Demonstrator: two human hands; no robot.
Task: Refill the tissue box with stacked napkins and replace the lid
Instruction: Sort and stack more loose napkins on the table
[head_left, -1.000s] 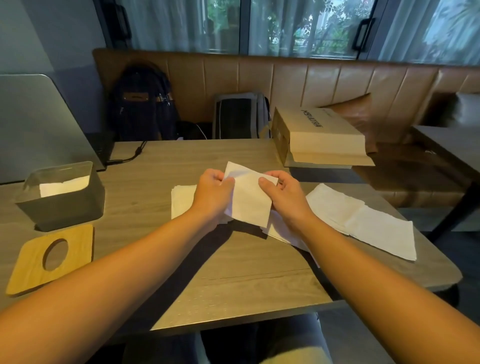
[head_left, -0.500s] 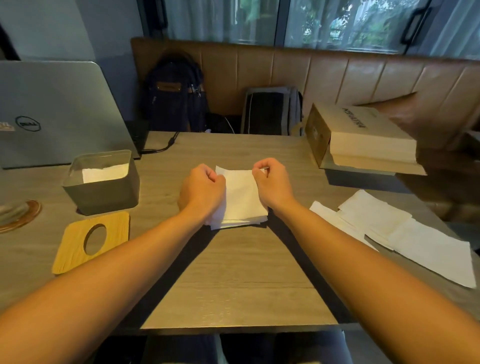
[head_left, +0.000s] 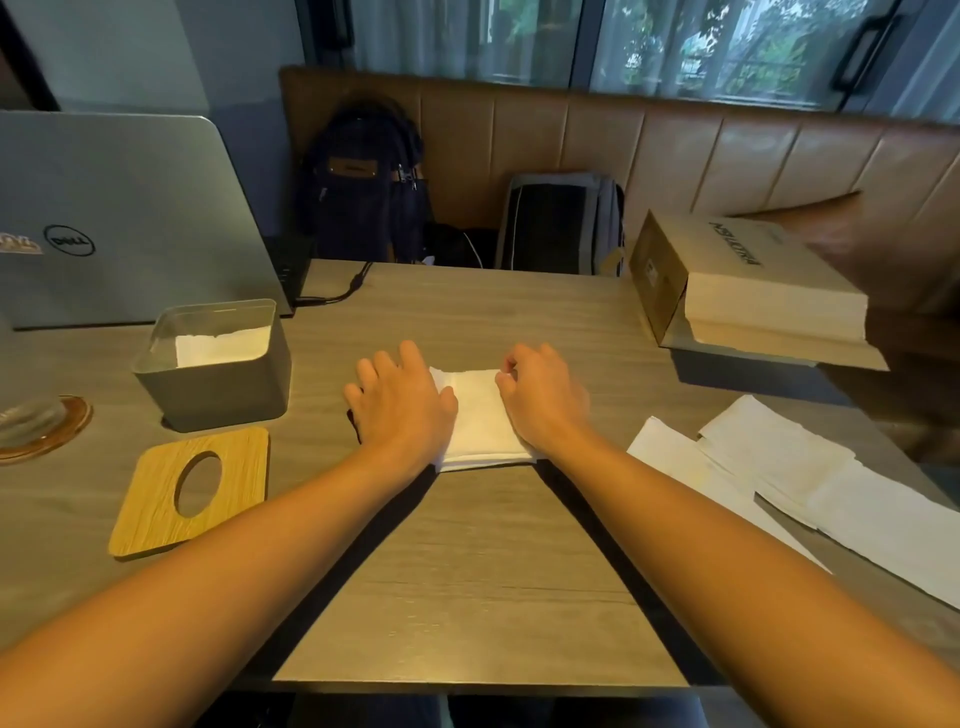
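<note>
left hand (head_left: 400, 402) is opening out from the curled grip of half a second ago: it is now lying flat, fingers spread, pressing down on the left part of the napkin stack (head_left: 480, 421). right hand (head_left: 543, 402) is staying curled, fingertips pinching the stack's far right corner. napkin stack is resting flat on the table (head_left: 467, 597) between the two hands, no longer lifted as it was one second ago. tissue box (head_left: 223, 389) is sitting open to the left of the stack, apart from it, with white napkins (head_left: 221, 347) showing inside. wooden lid (head_left: 239, 457) with an oval hole is lying flat just in front of the box. loose napkins (head_left: 831, 493) are lying spread out at the right. cardboard box (head_left: 753, 280) is sitting far right, laptop (head_left: 119, 208) far left.
</note>
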